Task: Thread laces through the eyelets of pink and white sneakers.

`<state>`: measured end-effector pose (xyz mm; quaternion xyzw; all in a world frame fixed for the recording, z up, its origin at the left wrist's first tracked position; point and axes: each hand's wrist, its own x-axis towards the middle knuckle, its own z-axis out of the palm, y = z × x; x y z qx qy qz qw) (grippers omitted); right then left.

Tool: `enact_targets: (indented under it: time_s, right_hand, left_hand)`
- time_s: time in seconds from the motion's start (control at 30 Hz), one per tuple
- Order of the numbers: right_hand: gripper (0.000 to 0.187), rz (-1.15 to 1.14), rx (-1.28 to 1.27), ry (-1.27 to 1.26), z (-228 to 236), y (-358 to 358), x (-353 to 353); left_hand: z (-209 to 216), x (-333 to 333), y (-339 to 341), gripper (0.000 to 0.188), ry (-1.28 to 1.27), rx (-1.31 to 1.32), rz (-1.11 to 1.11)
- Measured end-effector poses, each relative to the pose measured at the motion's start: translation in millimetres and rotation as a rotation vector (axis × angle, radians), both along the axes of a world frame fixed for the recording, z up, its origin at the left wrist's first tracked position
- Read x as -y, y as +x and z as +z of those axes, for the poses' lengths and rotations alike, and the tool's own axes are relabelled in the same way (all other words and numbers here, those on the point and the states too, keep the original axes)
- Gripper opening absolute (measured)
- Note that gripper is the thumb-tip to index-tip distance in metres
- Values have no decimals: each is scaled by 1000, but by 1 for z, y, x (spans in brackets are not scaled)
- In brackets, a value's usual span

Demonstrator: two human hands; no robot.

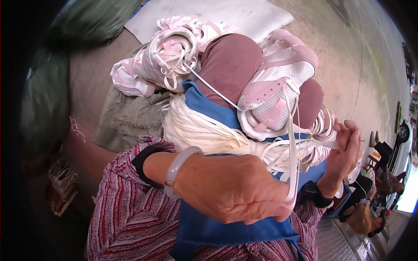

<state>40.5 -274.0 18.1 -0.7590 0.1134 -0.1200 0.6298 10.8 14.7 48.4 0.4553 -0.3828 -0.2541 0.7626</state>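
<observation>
A pink and white sneaker point(281, 93) rests on my knees, its toe pointing away from the lace ends. A white shoelace point(292, 152) runs from it, looped and pulled tight. My left hand point(235, 187), with a pale bangle on its wrist, is closed on that lace near its fingertips. At the right, my right hand point(345, 148) is raised, its fingers pinched about a flat white lace strand; a thin tip sticks out past them. A thick bundle of cream laces point(204, 126) lies across my lap on a blue cloth point(230, 222), partly behind my hands.
More pink and white sneakers point(167, 56) are heaped at the left, a white cord running from them to the lap sneaker. Green sacks point(89, 26) stand at the far left. A white sheet point(209, 11) lies beyond. Other people point(370, 213) sit at the right, near a parked car point(402, 135).
</observation>
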Motion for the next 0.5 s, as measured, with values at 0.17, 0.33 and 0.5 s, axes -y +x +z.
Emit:
enact_targets:
  time_s: [0.17,0.33,0.5]
  right_hand:
    - [34,241,-129,654,28,-6,15]
    - [25,574,-448,574,31,-38,-10]
    - [15,974,-374,89,12,-47,-42]
  left_hand:
    - [6,-50,19,29,-132,-393,223]
    - [6,-42,33,22,-428,-671,421]
    - [10,-58,39,32,-347,-575,219]
